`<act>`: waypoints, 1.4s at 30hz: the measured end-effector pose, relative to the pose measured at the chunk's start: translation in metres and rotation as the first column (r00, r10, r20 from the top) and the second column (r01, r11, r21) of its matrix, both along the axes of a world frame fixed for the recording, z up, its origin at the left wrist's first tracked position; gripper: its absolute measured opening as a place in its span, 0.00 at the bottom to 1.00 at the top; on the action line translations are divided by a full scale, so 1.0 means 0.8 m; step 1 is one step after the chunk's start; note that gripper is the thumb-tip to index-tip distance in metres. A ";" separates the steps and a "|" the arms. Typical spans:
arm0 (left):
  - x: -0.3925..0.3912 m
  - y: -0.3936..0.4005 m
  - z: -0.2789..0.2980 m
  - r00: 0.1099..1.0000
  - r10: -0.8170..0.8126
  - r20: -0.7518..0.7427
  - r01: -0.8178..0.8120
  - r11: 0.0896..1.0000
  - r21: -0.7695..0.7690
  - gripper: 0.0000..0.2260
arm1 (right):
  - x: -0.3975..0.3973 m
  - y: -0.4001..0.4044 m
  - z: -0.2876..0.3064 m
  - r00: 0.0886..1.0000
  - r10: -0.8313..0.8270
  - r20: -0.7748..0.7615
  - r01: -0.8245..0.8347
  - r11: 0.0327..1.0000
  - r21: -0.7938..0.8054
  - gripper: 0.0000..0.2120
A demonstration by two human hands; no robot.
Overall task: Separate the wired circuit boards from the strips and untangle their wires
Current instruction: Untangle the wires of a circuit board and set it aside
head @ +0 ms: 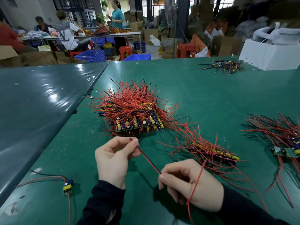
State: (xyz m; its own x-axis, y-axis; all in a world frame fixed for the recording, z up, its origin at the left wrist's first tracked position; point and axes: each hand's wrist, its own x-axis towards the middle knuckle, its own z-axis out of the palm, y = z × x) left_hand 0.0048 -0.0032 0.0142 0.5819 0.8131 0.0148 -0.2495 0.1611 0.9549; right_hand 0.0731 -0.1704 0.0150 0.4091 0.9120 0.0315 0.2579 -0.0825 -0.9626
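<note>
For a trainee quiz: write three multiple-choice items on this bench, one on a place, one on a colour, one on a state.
1. Where does the lone separated circuit board lie?
A. near left of the hands
B. on the big pile
C. in the white box

2. What colour is the table cover?
A. grey
B. green
C. orange

3. What are the two hands doing?
A. resting flat
B. lifting a crate
C. pinching one red-and-black wire pair taut between them

Key: 1 A, it lies alone left of the left hand; 2 B, the cover is green; 3 C, the left hand and the right hand each pinch the wire pair.
</note>
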 end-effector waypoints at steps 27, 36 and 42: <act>0.000 -0.023 -0.002 0.750 -0.647 0.137 0.605 0.588 -0.537 0.17 | 0.013 0.004 0.000 0.901 0.020 -0.433 0.030 0.994 0.109 0.11; -0.004 -0.029 0.000 0.743 -0.652 0.149 0.628 0.603 -0.492 0.15 | 0.018 -0.002 0.005 0.604 0.199 -0.772 -0.140 0.980 0.143 0.11; 0.004 -0.038 -0.006 0.901 -0.429 -0.064 0.426 0.903 -0.053 0.02 | 0.010 0.002 -0.012 0.979 -0.203 -0.019 0.204 0.975 0.086 0.12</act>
